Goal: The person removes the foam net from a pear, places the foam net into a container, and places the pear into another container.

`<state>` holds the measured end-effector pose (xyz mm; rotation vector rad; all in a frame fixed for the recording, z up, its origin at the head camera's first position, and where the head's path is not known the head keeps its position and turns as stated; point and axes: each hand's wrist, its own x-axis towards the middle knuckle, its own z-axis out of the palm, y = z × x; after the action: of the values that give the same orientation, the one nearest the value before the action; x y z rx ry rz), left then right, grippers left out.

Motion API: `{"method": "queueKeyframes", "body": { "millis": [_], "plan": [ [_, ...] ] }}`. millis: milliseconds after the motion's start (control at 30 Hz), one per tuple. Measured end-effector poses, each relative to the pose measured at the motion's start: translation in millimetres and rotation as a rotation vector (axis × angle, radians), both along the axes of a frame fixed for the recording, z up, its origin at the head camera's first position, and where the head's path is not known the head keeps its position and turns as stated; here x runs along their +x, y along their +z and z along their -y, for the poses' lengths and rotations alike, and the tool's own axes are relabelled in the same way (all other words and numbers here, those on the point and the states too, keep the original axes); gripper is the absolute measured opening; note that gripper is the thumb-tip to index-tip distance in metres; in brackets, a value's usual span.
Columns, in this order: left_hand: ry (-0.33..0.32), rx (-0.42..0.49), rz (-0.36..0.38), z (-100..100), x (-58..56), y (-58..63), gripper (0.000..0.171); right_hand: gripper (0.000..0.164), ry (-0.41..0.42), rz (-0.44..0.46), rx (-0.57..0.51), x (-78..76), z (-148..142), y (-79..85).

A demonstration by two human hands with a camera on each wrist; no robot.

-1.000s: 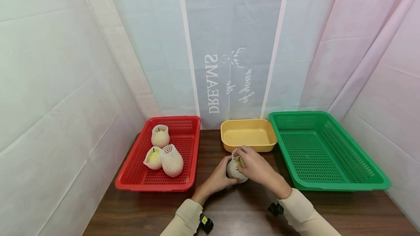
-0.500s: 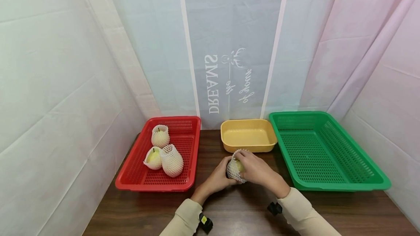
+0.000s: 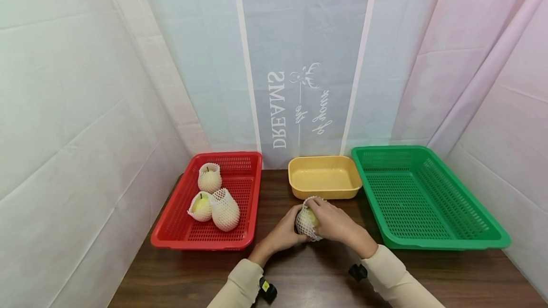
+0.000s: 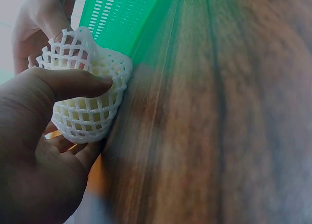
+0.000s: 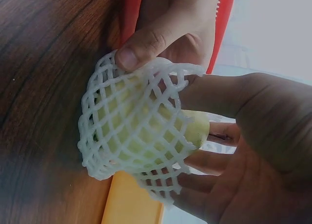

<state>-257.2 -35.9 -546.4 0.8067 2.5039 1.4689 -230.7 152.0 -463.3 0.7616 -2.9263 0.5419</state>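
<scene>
While the left hand grips a round, pale yellow-green fruit in a white foam-mesh net, the right hand reaches under the mesh

Left hand: curled round the netted fruit, thumb across one side, fingers beneath. Right hand: thumb and fingers inside the net's rim, bent about the fruit's stem end. Fruit is held low over the brown wood-grain table, in front of the shallow yellow plastic tray; cannot tell whether it touches the table. To the left: red slotted plastic basket with three more netted fruits. To the right: green slotted plastic basket, just beside the tray. Behind: pale printed curtain.
</scene>
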Motion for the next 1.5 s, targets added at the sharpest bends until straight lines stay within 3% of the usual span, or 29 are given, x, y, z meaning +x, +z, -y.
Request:
{"method": "queueKeyframes", "body": {
  "millis": [267, 633, 1267, 1500],
  "plan": [
    [0.001, 0.007, 0.046, 0.0, -0.5, -0.1, 0.086, 0.070, 0.004, 0.035, -0.002, -2.1, -0.4, -3.0],
    [0.005, -0.018, 0.021, 0.0, 0.2, 1.6, 0.084, 0.070, 0.000, -0.034, 0.004, -2.9, -2.2, -6.9],
    [0.005, -0.005, 0.028, 1.0, 0.4, 0.1, 0.084, 0.069, -0.020, 0.019, -0.070, -6.5, -5.6, -10.8],
    [0.017, -0.019, 0.029, 1.3, 1.2, -0.1, 0.085, 0.070, -0.012, -0.001, -0.066, -7.2, -6.1, -15.2]
  ]
}}
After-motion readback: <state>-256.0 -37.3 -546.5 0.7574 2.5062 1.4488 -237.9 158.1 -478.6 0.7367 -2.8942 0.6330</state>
